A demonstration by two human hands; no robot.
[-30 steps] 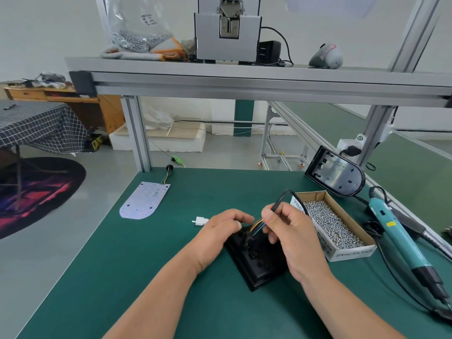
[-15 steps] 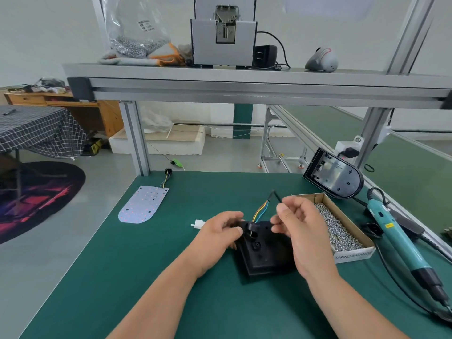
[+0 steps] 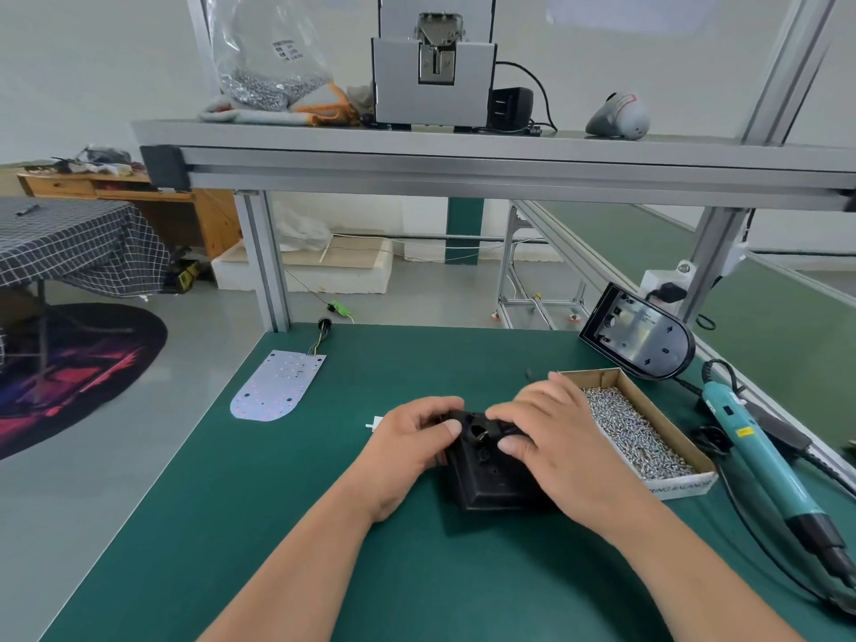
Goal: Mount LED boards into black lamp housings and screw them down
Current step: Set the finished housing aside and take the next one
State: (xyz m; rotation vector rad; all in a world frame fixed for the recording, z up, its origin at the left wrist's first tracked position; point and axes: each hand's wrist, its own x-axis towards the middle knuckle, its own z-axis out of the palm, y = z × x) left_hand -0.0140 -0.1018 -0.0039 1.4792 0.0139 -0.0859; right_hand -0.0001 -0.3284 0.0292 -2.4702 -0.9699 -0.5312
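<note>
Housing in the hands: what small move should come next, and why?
Probably turn the housing over: the left hand and right hand grip it with what looks like its back up, while the screws and driver lie untouched to the right.

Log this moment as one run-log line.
left hand: grips black housing | right hand: grips same housing | LED board: lies apart, unmounted | screwdriver: untouched

Only the person's arms and hands show. The left forearm [image 3: 301, 563] and right forearm [image 3: 671, 563] are bare along all their visible length — smooth, narrowing toward the wrists. The left hand [image 3: 412, 442] and right hand [image 3: 560, 437] are bare too — short, evenly trimmed nails [image 3: 451, 426] show on both thumbs.
</note>
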